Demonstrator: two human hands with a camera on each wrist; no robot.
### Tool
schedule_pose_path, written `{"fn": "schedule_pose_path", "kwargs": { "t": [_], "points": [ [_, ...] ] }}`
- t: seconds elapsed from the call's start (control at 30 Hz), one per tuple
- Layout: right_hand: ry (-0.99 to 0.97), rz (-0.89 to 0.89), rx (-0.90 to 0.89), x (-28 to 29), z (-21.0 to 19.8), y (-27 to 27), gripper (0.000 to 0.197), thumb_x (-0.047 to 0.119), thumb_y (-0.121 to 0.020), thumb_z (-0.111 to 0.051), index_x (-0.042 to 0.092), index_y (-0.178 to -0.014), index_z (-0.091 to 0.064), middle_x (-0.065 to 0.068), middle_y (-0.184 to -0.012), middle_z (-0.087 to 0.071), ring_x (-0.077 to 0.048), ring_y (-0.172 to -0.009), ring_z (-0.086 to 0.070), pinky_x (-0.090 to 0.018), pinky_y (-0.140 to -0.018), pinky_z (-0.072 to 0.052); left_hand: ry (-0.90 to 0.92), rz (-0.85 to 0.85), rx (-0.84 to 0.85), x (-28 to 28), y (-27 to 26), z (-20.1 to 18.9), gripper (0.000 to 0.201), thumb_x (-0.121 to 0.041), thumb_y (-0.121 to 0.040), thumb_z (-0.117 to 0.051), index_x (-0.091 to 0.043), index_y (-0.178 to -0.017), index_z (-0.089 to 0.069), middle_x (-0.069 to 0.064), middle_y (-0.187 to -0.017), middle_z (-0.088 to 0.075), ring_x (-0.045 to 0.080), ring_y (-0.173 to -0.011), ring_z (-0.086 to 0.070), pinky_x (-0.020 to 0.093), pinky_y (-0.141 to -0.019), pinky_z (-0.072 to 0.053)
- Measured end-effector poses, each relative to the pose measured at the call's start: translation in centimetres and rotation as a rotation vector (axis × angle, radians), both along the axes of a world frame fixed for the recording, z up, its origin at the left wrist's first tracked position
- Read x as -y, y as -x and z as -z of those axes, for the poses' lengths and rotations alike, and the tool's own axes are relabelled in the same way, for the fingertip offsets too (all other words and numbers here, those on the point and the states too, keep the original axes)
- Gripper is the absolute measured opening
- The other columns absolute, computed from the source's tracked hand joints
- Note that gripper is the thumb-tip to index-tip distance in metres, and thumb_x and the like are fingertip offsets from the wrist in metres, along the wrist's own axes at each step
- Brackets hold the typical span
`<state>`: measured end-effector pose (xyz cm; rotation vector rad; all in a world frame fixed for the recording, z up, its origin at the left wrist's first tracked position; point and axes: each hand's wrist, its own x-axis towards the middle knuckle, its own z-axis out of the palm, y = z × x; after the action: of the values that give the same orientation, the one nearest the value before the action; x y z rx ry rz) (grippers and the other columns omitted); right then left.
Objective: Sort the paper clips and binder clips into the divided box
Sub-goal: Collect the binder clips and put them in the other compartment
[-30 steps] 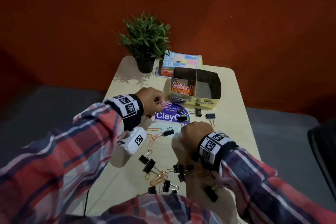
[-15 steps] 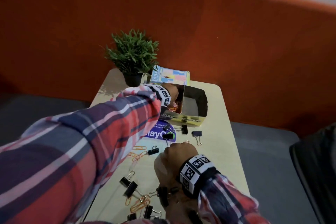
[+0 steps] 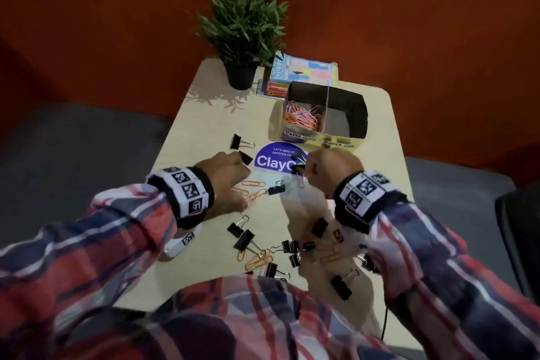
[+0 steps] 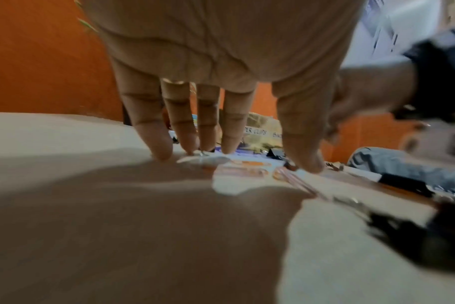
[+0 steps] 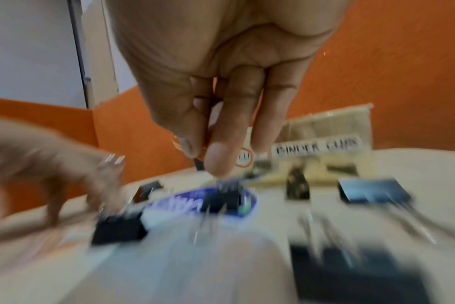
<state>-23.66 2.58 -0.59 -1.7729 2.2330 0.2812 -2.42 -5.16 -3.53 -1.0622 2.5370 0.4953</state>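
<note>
The divided box point(image 3: 339, 142) stands at the table's far side. Its left compartment, labelled for paper clips, holds pink and orange paper clips point(image 3: 301, 117); its right compartment looks empty. My left hand point(image 4: 237, 160) has straight fingers, with the tips touching the table at some loose orange paper clips point(image 3: 252, 184). My right hand point(image 5: 203, 158) pinches a black binder clip point(image 5: 226, 195) at its top, over the purple sticker point(image 3: 271, 159); this view is blurred. Several black binder clips point(image 3: 244, 238) lie scattered near me.
A potted plant point(image 3: 245, 26) and a stack of books point(image 3: 304, 70) stand behind the box. More binder clips point(image 3: 242, 142) lie left of the sticker. Orange paper clips point(image 3: 260, 260) lie near the table's point(image 3: 204, 114) front edge. A white device point(image 3: 181, 242) sits under my left forearm.
My left hand carried pink paper clips into the box's left compartment, then came back empty to the loose clips. My right hand moved forward to the sticker.
</note>
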Motion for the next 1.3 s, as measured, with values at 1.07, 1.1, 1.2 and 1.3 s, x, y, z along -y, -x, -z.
{"fn": "schedule_pose_path", "kwargs": {
  "t": [1.07,1.1,1.2,1.3],
  "points": [
    [-0.197,-0.011,-0.104,-12.3,2.1,3.2,0.032,0.055,-0.085,-0.049,0.042,-0.110,-0.063,0.007,-0.103,-0.057,-0.023,-0.094,-0.063,-0.029,-0.074,-0.043,0.045,-0.069,-0.010,-1.4,4.1,1.5,0.016,-0.017,-0.085,-0.060,-0.011,-0.099,-0.058,0.010,-0.103,-0.061,0.029,-0.091,-0.057,0.034,-0.074,-0.043],
    [-0.209,-0.005,-0.093,-12.7,2.0,2.8,0.032,0.057,-0.084,-0.050,0.044,-0.111,-0.063,0.007,-0.102,-0.056,-0.023,-0.094,-0.062,-0.029,-0.075,-0.044,0.030,-0.074,-0.004,-1.4,4.1,1.4,0.017,-0.017,-0.084,-0.061,-0.010,-0.099,-0.058,0.010,-0.101,-0.061,0.029,-0.090,-0.056,0.034,-0.074,-0.044],
    [-0.219,-0.044,-0.118,-12.9,2.4,1.2,0.037,0.056,-0.087,-0.049,0.039,-0.118,-0.060,0.003,-0.105,-0.054,-0.025,-0.094,-0.063,-0.030,-0.074,-0.045,0.008,-0.087,-0.025,-1.6,3.9,1.1,0.013,-0.016,-0.083,-0.064,-0.011,-0.093,-0.057,0.010,-0.098,-0.060,0.028,-0.088,-0.056,0.034,-0.072,-0.044],
    [-0.171,-0.074,-0.119,-12.6,3.0,-0.4,0.033,0.045,-0.094,-0.043,0.032,-0.118,-0.061,0.000,-0.107,-0.055,-0.027,-0.095,-0.063,-0.030,-0.070,-0.039,0.003,-0.097,-0.053,-1.9,3.8,1.1,0.007,-0.011,-0.083,-0.063,-0.012,-0.086,-0.057,0.009,-0.093,-0.061,0.026,-0.081,-0.054,0.031,-0.068,-0.042]
  ]
}}
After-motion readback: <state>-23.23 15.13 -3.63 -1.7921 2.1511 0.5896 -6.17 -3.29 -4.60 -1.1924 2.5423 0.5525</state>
